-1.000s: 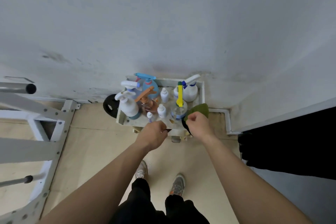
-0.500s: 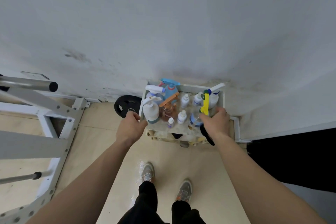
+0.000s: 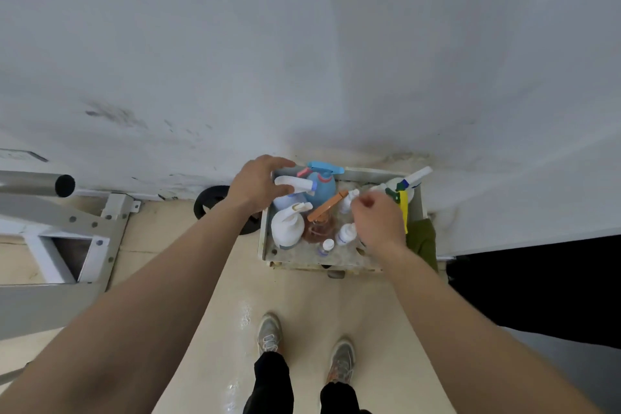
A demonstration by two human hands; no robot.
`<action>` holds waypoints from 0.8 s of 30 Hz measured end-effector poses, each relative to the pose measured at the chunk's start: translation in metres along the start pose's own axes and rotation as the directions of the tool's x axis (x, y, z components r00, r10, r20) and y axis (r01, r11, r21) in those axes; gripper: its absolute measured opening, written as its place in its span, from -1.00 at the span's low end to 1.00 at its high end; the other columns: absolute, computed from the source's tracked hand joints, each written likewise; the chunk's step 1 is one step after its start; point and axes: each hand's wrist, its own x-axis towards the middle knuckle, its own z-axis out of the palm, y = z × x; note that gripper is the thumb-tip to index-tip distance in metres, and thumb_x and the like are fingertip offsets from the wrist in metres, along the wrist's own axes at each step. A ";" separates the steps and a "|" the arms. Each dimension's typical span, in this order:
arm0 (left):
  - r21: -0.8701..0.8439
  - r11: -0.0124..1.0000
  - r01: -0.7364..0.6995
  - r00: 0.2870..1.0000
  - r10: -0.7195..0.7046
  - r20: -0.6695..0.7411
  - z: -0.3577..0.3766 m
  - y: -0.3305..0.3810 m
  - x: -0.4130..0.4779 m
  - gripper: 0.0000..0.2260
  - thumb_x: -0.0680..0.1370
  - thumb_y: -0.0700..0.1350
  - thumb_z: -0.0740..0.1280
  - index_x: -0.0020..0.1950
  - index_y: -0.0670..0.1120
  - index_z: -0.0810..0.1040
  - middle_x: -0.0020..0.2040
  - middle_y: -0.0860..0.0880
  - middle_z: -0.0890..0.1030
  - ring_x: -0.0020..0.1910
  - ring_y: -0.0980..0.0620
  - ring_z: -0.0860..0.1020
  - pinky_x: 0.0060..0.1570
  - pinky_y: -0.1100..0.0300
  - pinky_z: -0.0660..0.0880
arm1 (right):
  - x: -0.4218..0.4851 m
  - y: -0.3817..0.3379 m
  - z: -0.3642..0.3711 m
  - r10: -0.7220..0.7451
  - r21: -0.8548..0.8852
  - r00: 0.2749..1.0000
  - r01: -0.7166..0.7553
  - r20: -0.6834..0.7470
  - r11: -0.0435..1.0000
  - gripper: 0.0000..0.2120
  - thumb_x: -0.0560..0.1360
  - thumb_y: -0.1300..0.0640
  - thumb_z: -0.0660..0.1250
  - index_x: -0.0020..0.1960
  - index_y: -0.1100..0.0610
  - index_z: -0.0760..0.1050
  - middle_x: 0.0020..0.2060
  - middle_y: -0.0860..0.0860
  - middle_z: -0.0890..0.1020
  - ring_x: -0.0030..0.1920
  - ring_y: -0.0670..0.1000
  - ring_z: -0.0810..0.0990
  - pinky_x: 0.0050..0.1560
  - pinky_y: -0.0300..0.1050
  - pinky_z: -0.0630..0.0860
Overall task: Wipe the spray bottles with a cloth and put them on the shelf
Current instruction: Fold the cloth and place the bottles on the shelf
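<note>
Head view: the spray bottles (image 3: 287, 228) stand crowded in a tray (image 3: 264, 239) on the floor (image 3: 302, 312). The left hand (image 3: 257, 185) cups the white spray head (image 3: 293, 181) with a gap showing, not gripping. The right hand (image 3: 381, 220) is curled and blurred; any pinch cannot be told. The green cloth (image 3: 424, 240) lies beside the tray, unheld.

Risks: lifting one bottle may topple its neighbours, and a bottle may be shelved unwiped.

light: soft, even — shadows faint | floor glare | hands motion-blurred | edges fisheye-bent

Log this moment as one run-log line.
left hand open around white sprayer head | right hand curled over small bottles, grip unclear | green cloth at tray edge
</note>
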 end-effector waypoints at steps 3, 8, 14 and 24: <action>0.100 0.987 -0.125 0.983 0.109 0.150 0.005 -0.005 0.016 -0.67 0.47 -0.04 0.52 0.22 0.09 0.65 0.09 0.00 0.66 0.05 -0.04 0.58 -0.04 0.13 0.44 | 0.036 -0.035 -0.001 -0.140 -0.035 0.989 0.138 -0.039 0.990 -0.84 0.62 0.09 0.24 0.09 0.06 0.58 0.01 0.00 0.65 0.01 0.05 0.60 0.03 -0.04 0.52; 0.053 0.988 -0.147 0.987 0.143 0.073 0.010 -0.016 0.024 -0.80 0.49 -0.05 0.46 0.11 0.11 0.70 -0.10 0.04 0.67 -0.11 -0.03 0.58 -0.21 0.14 0.36 | 0.086 -0.065 0.012 -0.307 -0.305 0.925 0.365 0.222 0.879 -0.57 0.55 0.22 0.34 0.39 -0.01 0.51 0.31 0.05 0.52 0.29 0.10 0.49 0.30 -0.02 0.45; 0.159 0.985 -0.063 0.997 0.069 -0.036 0.003 -0.017 0.021 -0.80 0.49 0.01 0.44 0.11 0.06 0.68 -0.09 0.01 0.70 -0.13 -0.07 0.59 -0.17 0.10 0.47 | 0.106 -0.064 0.032 -0.220 -0.436 0.888 0.399 0.405 0.807 -0.69 0.55 0.12 0.39 0.29 0.01 0.58 0.23 0.03 0.64 0.17 0.10 0.59 0.12 -0.04 0.51; -0.317 0.864 0.392 0.914 -0.404 0.030 0.019 0.011 0.038 -0.42 0.44 -0.03 0.49 0.34 -0.16 0.33 0.06 -0.14 0.56 0.04 -0.19 0.58 0.06 -0.07 0.58 | 0.108 -0.059 0.038 -0.219 -0.299 0.946 0.287 0.239 0.910 -0.89 0.56 0.03 0.36 -0.12 0.02 0.58 -0.18 0.04 0.65 -0.12 0.10 0.61 -0.16 -0.10 0.40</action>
